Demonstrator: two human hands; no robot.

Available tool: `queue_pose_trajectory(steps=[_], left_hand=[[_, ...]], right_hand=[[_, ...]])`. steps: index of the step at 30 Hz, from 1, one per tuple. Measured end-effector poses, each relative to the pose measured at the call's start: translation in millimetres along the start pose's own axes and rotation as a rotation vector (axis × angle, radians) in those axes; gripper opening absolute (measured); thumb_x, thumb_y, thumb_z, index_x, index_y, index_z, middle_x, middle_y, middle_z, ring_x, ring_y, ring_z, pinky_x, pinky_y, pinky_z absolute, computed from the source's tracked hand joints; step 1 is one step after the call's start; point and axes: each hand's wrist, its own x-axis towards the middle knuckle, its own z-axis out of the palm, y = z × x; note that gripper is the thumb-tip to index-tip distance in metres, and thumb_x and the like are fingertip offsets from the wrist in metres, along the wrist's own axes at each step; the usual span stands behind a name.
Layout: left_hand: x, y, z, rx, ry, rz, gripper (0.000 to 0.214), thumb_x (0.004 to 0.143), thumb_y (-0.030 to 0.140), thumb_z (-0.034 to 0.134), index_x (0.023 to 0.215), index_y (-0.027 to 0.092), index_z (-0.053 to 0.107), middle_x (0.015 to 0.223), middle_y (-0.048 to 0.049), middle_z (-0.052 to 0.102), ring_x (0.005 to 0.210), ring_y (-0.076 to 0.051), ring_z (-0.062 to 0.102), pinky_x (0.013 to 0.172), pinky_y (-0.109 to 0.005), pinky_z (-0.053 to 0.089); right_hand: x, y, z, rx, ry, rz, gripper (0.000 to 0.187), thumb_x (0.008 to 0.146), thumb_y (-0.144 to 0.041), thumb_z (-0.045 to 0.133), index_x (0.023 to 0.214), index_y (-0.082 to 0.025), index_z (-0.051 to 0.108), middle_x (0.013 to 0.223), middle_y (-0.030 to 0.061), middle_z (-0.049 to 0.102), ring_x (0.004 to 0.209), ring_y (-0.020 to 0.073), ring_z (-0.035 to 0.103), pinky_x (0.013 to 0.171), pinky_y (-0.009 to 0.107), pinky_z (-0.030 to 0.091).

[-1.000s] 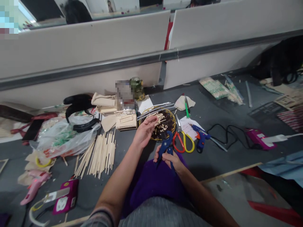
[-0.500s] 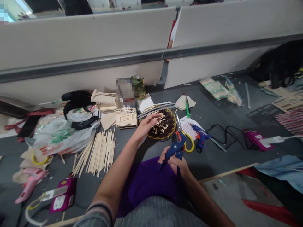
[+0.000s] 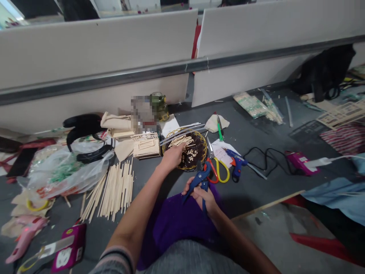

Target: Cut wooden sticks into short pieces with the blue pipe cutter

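Note:
My left hand (image 3: 172, 156) reaches over the near left rim of a round brown basket (image 3: 204, 154) with a yellow edge. Its fingers are bent together at the short wooden sticks (image 3: 185, 140) lying inside; whether a stick is between them is hidden. Small cut wooden bits (image 3: 191, 155) lie on the basket's dark bottom. My right hand (image 3: 203, 196) is wrapped round a blue-handled cutter (image 3: 199, 179), held over my purple-covered lap. Just beyond the cutter lie scissors (image 3: 224, 171) with red and yellow handles.
Long wooden sticks (image 3: 115, 190) and a small stick-built model (image 3: 146, 145) lie left of the basket. A blue glue gun (image 3: 237, 163) with its black cord sits to the right. A pink glue gun (image 3: 27, 236) and purple power box (image 3: 70, 245) occupy the near left.
My left hand has lowered from above the basket to the sticks, its fingers going from outstretched to bent. My right hand still holds the cutter. The whole view has shifted slightly.

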Motion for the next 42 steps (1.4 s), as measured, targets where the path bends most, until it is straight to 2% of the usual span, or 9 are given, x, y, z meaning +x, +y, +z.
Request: queue_pose_trajectory(steps=[5,9,14,17,20,23,30,36,42], left_hand=[[4.9,4.7,-0.8,0.179,-0.033,0.042,0.031,0.087,0.012,0.045,0.105,0.020,0.069,0.109,-0.0131,0.065,0.112,-0.029,0.054,0.097,-0.039,0.042],[6.7,12.6,3.2,0.251,-0.057,0.058,0.030,0.085,0.008,0.044,0.091,0.017,0.072,0.104,-0.0149,0.060,0.111,-0.030,0.050,0.093,-0.041,0.043],[5.8,14.8,6.4,0.254,-0.107,0.105,0.030,0.090,0.013,0.045,0.097,0.021,0.073,0.101,-0.0093,0.061,0.102,-0.023,0.054,0.088,-0.034,0.046],[4.8,10.1,1.3,0.288,-0.080,0.098,0.026,0.092,0.017,0.047,0.099,0.021,0.072,0.100,-0.0068,0.063,0.101,-0.020,0.056,0.088,-0.030,0.045],[3.1,3.2,-7.4,0.418,-0.010,0.009,0.021,0.091,0.019,0.050,0.093,0.018,0.072,0.097,-0.0087,0.064,0.102,-0.024,0.055,0.086,-0.033,0.045],[0.9,-0.7,-12.8,0.476,-0.011,-0.026,0.019,0.090,0.021,0.054,0.087,0.015,0.071,0.096,-0.0115,0.065,0.101,-0.027,0.054,0.084,-0.036,0.044],[1.7,3.6,-5.8,0.523,-0.045,-0.022,0.021,0.091,0.022,0.051,0.090,0.015,0.070,0.098,-0.0137,0.066,0.101,-0.028,0.056,0.079,-0.035,0.044],[3.2,2.5,-8.9,0.512,-0.007,-0.068,0.025,0.091,0.016,0.045,0.088,0.012,0.069,0.096,-0.0171,0.067,0.095,-0.029,0.060,0.077,-0.036,0.044],[2.3,-0.4,-24.5,0.434,0.060,-0.088,0.018,0.091,0.024,0.050,0.092,0.018,0.067,0.091,-0.0083,0.069,0.090,-0.023,0.062,0.074,-0.031,0.044]], right_hand=[[2.0,1.2,-2.7,0.053,-0.028,-0.009,0.026,0.077,-0.031,0.070,0.099,-0.020,0.063,0.081,0.0025,0.066,0.082,0.0230,0.067,0.084,0.041,0.051],[3.0,2.5,-3.8,0.064,-0.046,-0.018,0.027,0.076,-0.031,0.071,0.100,-0.020,0.063,0.080,0.0023,0.067,0.083,0.0230,0.067,0.085,0.042,0.051],[2.4,2.1,-3.5,0.058,-0.030,-0.014,0.028,0.076,-0.031,0.071,0.100,-0.020,0.063,0.080,0.0024,0.067,0.084,0.0236,0.068,0.084,0.042,0.051],[1.6,0.7,-2.5,0.039,-0.023,-0.015,0.027,0.076,-0.031,0.071,0.099,-0.020,0.062,0.081,0.0028,0.067,0.085,0.0240,0.067,0.083,0.041,0.052],[0.3,-0.9,-0.7,0.013,-0.027,-0.020,0.027,0.076,-0.032,0.070,0.099,-0.020,0.062,0.081,0.0030,0.066,0.085,0.0242,0.067,0.083,0.041,0.051],[-0.9,-2.9,2.1,-0.011,-0.039,-0.020,0.028,0.077,-0.032,0.070,0.101,-0.020,0.061,0.083,0.0035,0.067,0.086,0.0242,0.067,0.084,0.041,0.051],[0.0,-6.2,6.6,-0.026,-0.062,-0.029,0.028,0.078,-0.031,0.070,0.102,-0.020,0.061,0.088,0.0049,0.068,0.087,0.0241,0.066,0.084,0.041,0.051],[-2.1,-7.8,7.0,-0.081,-0.036,-0.044,0.028,0.078,-0.032,0.070,0.102,-0.020,0.062,0.084,0.0041,0.067,0.086,0.0241,0.066,0.084,0.041,0.051],[-5.7,-9.9,5.2,-0.123,-0.009,-0.037,0.029,0.077,-0.033,0.071,0.101,-0.021,0.062,0.084,0.0031,0.067,0.081,0.0222,0.065,0.081,0.039,0.051]])
